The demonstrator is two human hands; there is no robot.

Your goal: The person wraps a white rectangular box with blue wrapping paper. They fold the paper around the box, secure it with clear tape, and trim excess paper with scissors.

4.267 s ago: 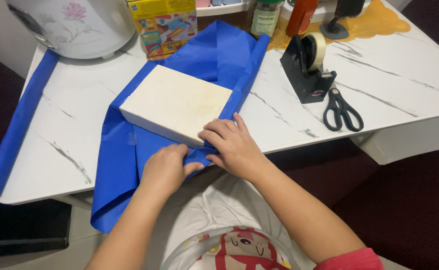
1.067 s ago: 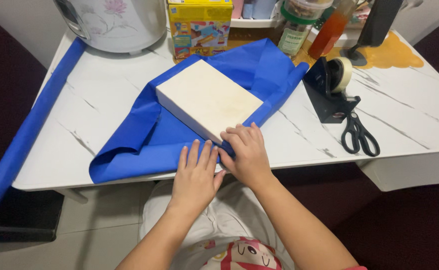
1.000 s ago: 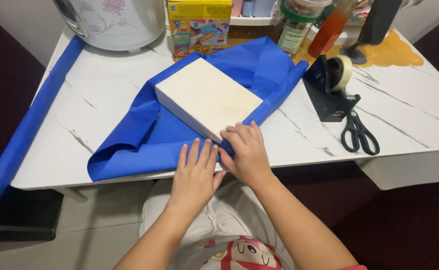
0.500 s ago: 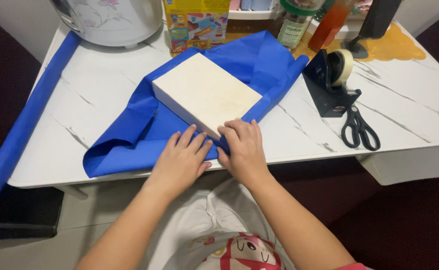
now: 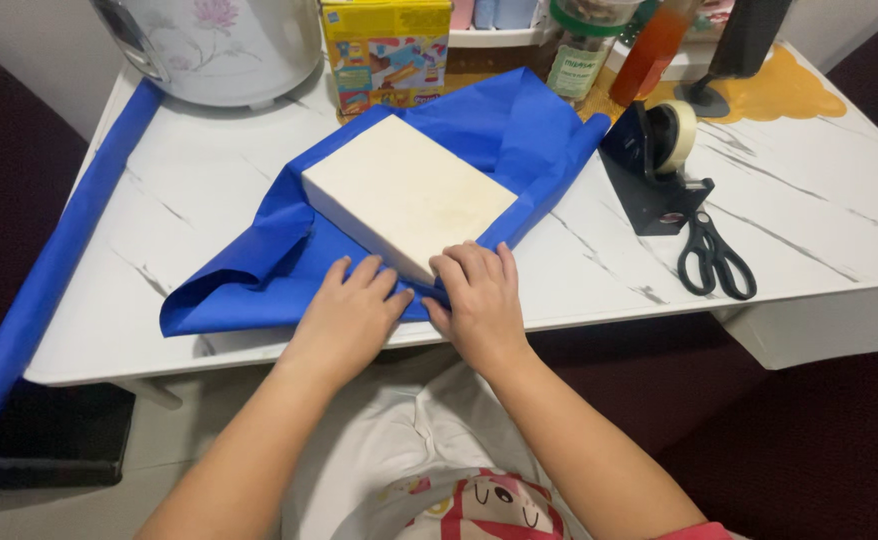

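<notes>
Pressing flat, fingers spread, gripping nothing: left hand [image 5: 351, 313] and right hand [image 5: 480, 300] on blue paper [image 5: 259, 275] beside cream box [image 5: 409, 195]

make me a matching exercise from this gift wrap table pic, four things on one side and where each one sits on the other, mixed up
Things
1. white box
2. scissors
3. tape dispenser
4. blue paper roll

Places
a. along the table's left edge
b. on the blue paper sheet
c. nearest the table's right front edge
d. just behind the scissors

Pairs: 1-b, 2-c, 3-d, 4-a
</notes>
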